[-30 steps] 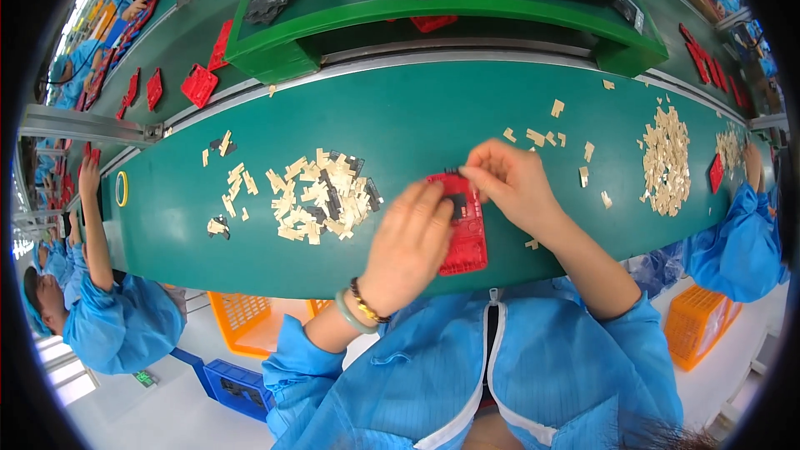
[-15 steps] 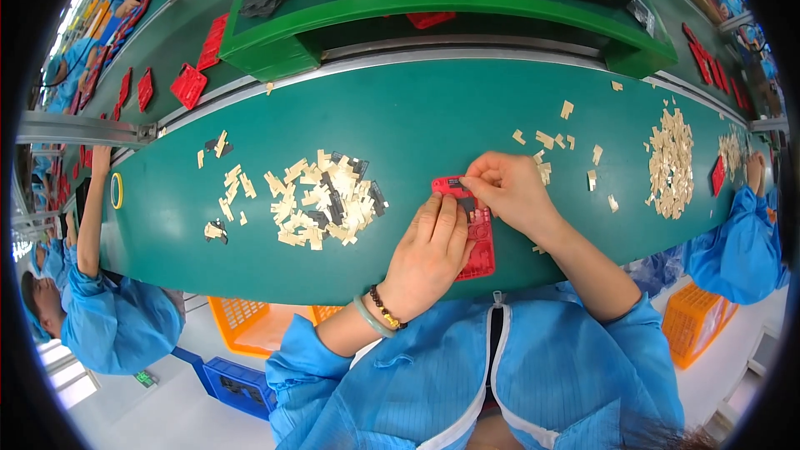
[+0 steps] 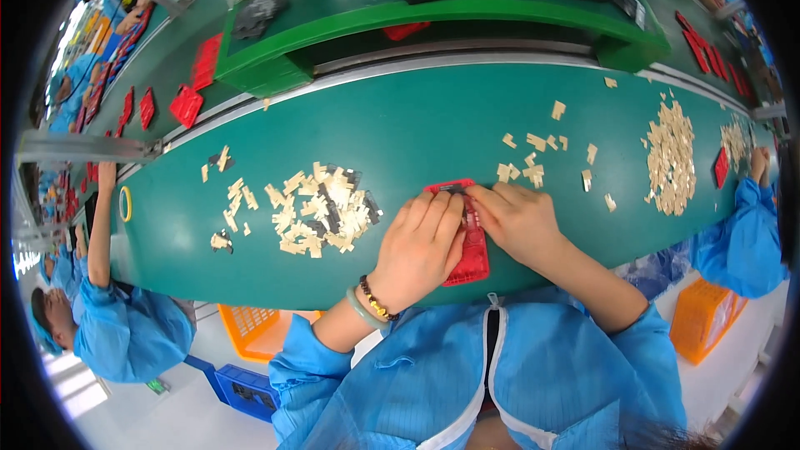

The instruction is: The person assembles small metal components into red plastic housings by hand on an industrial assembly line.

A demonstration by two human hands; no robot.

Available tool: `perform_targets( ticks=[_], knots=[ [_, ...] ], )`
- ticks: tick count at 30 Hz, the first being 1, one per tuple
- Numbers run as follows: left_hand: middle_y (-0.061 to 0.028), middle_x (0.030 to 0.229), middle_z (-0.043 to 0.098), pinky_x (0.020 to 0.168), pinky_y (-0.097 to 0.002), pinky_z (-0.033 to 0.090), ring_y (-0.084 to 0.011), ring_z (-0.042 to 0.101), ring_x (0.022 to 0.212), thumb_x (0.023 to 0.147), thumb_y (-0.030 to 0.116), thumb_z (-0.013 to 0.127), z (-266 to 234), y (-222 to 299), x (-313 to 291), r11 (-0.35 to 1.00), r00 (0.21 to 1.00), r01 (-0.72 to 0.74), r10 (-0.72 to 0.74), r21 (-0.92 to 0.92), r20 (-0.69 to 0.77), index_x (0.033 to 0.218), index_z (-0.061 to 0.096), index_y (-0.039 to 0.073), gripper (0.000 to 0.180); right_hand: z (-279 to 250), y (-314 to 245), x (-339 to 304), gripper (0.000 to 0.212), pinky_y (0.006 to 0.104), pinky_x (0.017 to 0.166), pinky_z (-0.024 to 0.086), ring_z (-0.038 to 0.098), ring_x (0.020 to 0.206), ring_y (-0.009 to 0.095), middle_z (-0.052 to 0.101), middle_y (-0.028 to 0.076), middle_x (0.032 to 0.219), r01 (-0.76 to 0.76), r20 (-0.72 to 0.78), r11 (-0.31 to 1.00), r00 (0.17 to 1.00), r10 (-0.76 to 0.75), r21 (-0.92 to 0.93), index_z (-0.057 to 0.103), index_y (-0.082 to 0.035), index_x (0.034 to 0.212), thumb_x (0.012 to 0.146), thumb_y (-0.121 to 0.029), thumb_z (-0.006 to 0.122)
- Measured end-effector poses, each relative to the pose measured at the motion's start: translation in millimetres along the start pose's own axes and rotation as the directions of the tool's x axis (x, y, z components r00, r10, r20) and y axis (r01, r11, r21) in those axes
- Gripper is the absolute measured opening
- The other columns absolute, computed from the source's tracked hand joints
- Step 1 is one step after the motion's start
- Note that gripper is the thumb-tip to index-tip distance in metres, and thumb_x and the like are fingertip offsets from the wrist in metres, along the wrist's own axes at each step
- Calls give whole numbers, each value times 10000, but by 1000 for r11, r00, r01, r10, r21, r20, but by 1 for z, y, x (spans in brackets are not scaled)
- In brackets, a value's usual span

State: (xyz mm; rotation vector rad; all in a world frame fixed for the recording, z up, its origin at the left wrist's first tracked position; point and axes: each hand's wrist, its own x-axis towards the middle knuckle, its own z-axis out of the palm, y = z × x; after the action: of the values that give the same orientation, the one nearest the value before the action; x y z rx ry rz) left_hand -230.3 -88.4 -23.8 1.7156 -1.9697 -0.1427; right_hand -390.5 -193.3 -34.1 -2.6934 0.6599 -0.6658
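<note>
A red plastic shell [image 3: 472,260] with moulded recesses lies lengthwise on the bench in front of me, its far end tilted slightly left. My left hand [image 3: 422,235] covers its left side, fingers bent together over the upper part. At the shell's far right edge is my right hand [image 3: 523,218], fingers curled, with a fingertip pressing near a small dark strip [image 3: 452,188] set into the far end. My fingers hide most of the upper half of the shell. Left of my hands is a pile of cream and black flat pieces [image 3: 325,210].
Loose cream pieces [image 3: 533,173] lie beyond my right hand, with a larger pile [image 3: 671,150] farther right. A green raised shelf [image 3: 350,21] spans the back. Co-workers in blue sit at both sides. Orange crates [image 3: 704,317] and a blue bin [image 3: 248,392] stand below the bench edge.
My right hand has shifted down and flattened from its raised pinch at the shell's far end. The left hand has moved slightly left. The whole view has shifted a little.
</note>
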Motion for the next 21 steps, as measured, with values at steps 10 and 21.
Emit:
perform_targets(
  ticks=[10,21],
  knots=[
    [-131,1073,554,896,-348,416,-265,508,1018,806,256,647,23,7,1,974,995,-46,63,220,-72,1089,609,-59,425,-16,-15,-49,383,322,671,545,629,855,201,583,42,1017,303,171,943,930,-325,141,640,-113,1015,720,-296,802],
    [-158,1189,589,976,-407,429,-323,544,1138,804,249,598,-63,-17,-45,910,941,-264,315,320,-119,1111,609,-11,402,-20,-49,4,413,354,795,551,648,982,253,602,114,1171,190,-8,892,979,-205,409,660,-71,1069,698,-167,815]
  ],
)
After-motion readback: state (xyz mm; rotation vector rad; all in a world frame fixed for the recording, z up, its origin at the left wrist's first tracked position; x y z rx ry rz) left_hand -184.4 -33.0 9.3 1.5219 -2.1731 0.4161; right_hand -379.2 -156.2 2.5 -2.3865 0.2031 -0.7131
